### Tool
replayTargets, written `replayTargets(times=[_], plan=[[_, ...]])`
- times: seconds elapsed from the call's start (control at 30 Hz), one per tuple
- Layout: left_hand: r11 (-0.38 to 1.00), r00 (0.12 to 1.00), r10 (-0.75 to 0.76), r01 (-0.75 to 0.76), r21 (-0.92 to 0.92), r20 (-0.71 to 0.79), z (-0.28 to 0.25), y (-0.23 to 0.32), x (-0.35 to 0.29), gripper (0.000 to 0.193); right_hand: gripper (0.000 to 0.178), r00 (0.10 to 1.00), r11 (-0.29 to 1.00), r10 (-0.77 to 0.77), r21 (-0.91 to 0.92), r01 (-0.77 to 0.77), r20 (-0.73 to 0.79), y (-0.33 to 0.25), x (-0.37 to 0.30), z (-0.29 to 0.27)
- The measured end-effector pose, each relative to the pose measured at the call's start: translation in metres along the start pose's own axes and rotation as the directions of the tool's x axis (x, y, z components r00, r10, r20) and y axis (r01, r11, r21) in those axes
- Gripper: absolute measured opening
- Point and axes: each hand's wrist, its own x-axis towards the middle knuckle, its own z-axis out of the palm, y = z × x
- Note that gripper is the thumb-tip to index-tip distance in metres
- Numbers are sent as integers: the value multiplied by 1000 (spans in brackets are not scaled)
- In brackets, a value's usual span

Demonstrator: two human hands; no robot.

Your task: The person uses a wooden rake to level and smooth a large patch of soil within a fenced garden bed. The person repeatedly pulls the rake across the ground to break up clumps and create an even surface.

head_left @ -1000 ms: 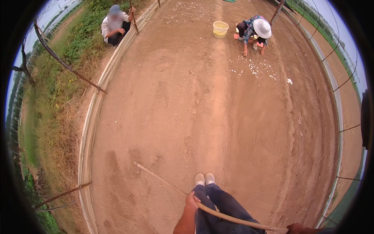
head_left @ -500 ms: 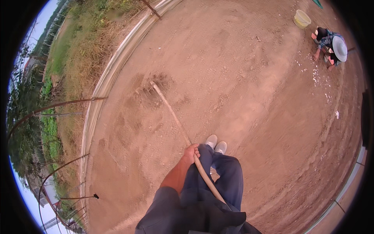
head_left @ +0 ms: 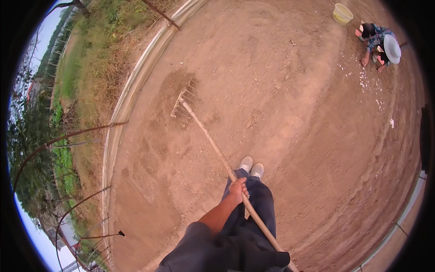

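My left hand (head_left: 237, 188) is closed around the pale wooden handle of a rake (head_left: 212, 141), in front of my thighs. From there the handle slants up and left to the rake head. Its long tines fan out over a patch of darker, loosened soil (head_left: 165, 95). Whether the tine tips touch the ground I cannot tell. Behind my hand the handle runs down past my right leg to the lower edge, by my dark clothing. My right hand does not show.
A person in a pale hat (head_left: 392, 49) crouches at the upper right beside scattered white bits (head_left: 363, 81). A pale yellow bucket (head_left: 342, 14) stands near them. Along the left runs a whitish plastic sheet (head_left: 118, 113) with curved metal hoops (head_left: 68, 131), weeds beyond. My shoes (head_left: 251, 167) stand together on bare soil.
My left hand and the rake handle have shifted right and toward me. The rake head has turned so that its tines now show more plainly. The crouching person stays in place.
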Motion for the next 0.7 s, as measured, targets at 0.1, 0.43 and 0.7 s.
replayTargets(times=[0.1, 0.43, 0.7], plan=[[998, 998, -59, 59, -15, 12, 36, -48, -11, 16, 34, 999, 991, -12, -131, 6, -47, 70, -36, -23], [986, 999, -27, 22, 164, 29, 62, 95, 105, 14, 29, 990, 989, 68, 119, -83, 125, -68, 38, 9], [907, 950, 307, -277, 317, -49, 64, 196, 143, 16, 18, 975, 944, -89, 330, 17, 205, -222, 72, -3]])
